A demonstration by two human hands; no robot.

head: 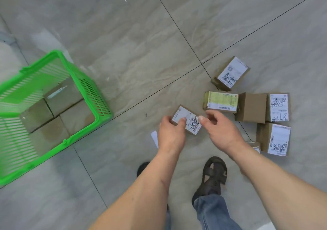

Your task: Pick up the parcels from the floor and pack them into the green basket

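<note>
My left hand (171, 132) grips a small brown parcel (189, 119) with a white scribbled label, fingers wrapped over its near left edge. My right hand (220, 129) hovers just to the parcel's right with fingers apart, its thumb tip close to the label. Several more cardboard parcels lie on the floor to the right: one with a white label (231, 73), one with a yellow label (222, 100), a plain brown one (251, 107), and labelled ones (278, 107) (276, 139). The green slatted basket (96, 95) stands at the left with several brown parcels (63, 97) in its bottom.
The floor is grey tile with dark grout lines. My feet in dark sandals (212, 175) stand below the hands. A white paper scrap (154, 137) lies on the floor beside my left wrist. A pale object (7, 59) sits at the far left edge.
</note>
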